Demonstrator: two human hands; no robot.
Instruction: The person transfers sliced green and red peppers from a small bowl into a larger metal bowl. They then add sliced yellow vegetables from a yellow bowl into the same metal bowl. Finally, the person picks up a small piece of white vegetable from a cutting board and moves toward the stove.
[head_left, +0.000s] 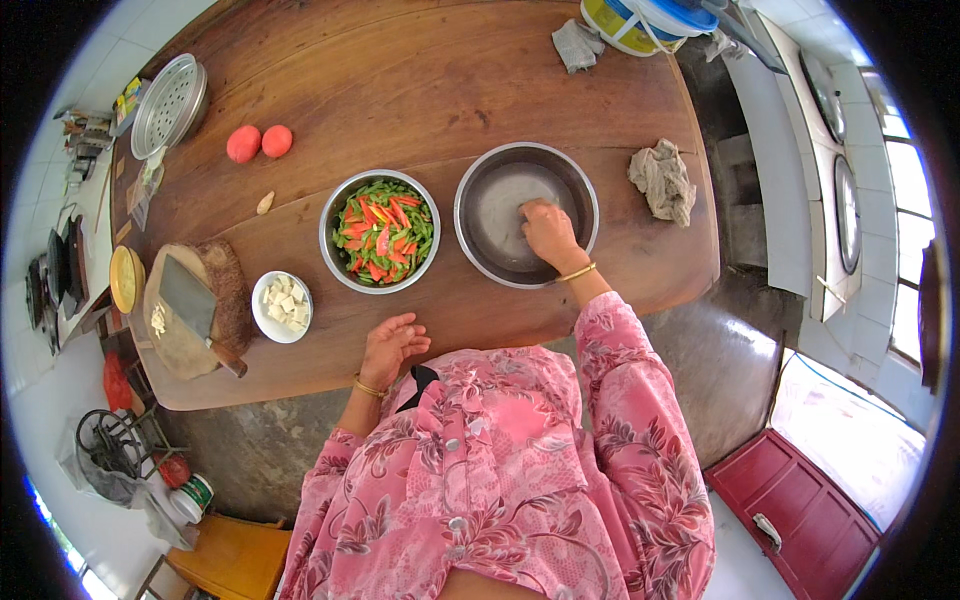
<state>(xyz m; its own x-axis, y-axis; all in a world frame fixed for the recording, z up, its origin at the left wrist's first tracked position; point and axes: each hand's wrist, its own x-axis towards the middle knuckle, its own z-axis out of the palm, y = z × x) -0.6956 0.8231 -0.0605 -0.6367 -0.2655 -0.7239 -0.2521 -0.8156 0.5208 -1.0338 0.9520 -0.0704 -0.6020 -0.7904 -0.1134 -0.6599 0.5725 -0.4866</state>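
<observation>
My right hand reaches into a wide steel basin that appears to hold water; its fingertips are bent, and whether they grip anything is hard to see. Near the table's front edge, my left hand is half curled, palm up, with nothing in it. Between the hands and to the left stands a steel bowl of cut green and red peppers. A white bowl holds pale cubes. Further left, a cleaver lies on a round wooden chopping block beside small pale pieces.
Two red tomatoes, a garlic clove and a perforated steel steamer are at the left of the wooden table. A yellow bowl sits beyond the block. On the right lie a crumpled cloth and a bucket.
</observation>
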